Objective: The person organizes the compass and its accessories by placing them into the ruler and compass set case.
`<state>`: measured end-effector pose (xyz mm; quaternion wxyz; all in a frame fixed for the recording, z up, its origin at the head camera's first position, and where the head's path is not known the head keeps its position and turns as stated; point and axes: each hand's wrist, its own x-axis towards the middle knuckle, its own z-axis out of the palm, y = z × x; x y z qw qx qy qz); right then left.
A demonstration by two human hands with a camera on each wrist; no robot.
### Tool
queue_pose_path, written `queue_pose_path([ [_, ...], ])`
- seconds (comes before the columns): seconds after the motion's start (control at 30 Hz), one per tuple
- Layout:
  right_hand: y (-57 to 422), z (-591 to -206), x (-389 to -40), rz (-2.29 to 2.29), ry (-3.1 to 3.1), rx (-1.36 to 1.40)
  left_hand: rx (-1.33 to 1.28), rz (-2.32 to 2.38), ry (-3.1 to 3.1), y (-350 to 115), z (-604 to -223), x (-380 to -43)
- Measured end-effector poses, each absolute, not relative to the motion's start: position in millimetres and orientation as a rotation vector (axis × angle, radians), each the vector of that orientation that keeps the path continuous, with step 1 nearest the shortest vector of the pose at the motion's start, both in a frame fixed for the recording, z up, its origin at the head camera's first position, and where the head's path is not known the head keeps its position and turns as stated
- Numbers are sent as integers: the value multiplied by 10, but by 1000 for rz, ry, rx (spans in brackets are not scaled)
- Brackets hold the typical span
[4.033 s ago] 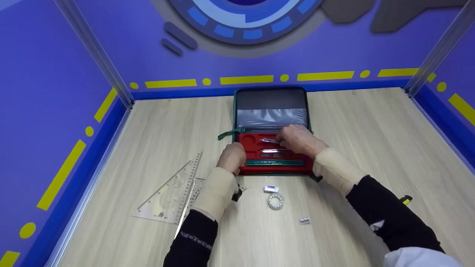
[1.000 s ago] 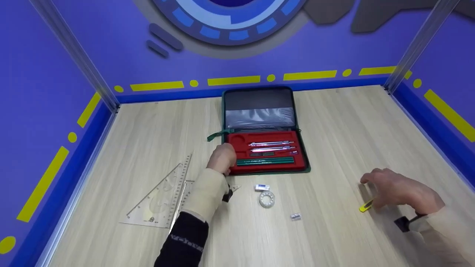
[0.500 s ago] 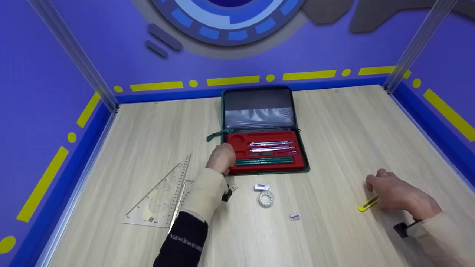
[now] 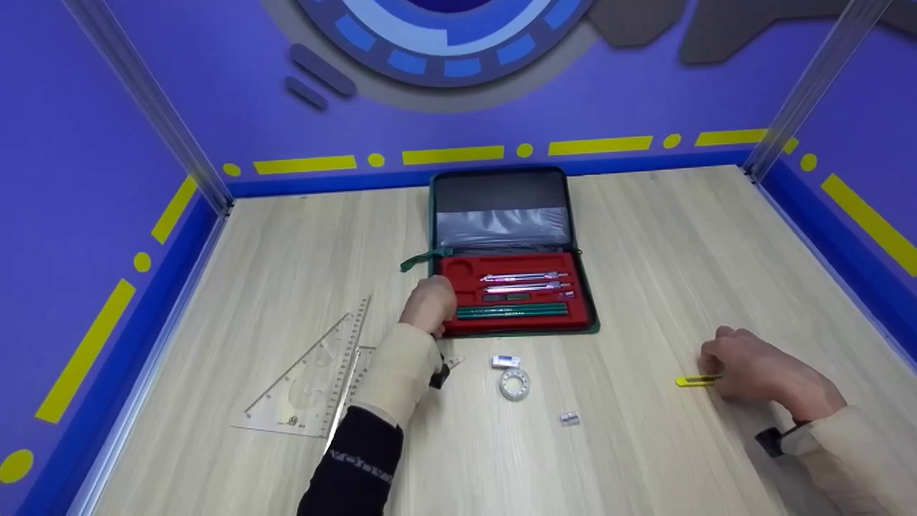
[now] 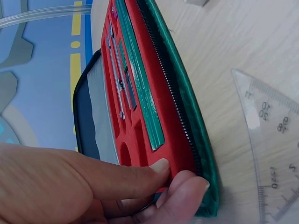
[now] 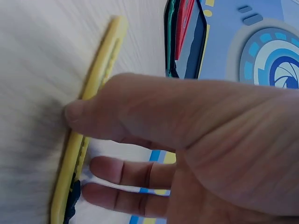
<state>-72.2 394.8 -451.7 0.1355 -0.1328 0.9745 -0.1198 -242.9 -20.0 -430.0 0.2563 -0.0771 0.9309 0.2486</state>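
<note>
Gripping cutter and tray

With right hand, pinching the cutter, on or just above the table, cannot tell which, well right of the case. With left hand, pinching the tray's near-left corner, near the pencils.

On the pale wood-grained tabletop I see a clear set square at the left. A small white-and-blue block lies near the middle, a pale ring-shaped roll just on its near side; a tiny clear block sits nearer and further right. The blue far wall carries yellow dashes and dots.
</note>
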Motion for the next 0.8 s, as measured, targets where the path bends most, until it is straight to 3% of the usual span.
queue_pose_path([
  [0.5, 3867, -4500, -811, -412, 2790, -338, -181, 701, 2534, -212, -4318, -2426],
  [0.8, 3773, -4411, -911, -572, 2735, -453, -153, 691, 2528, -230, -4329, -2443],
])
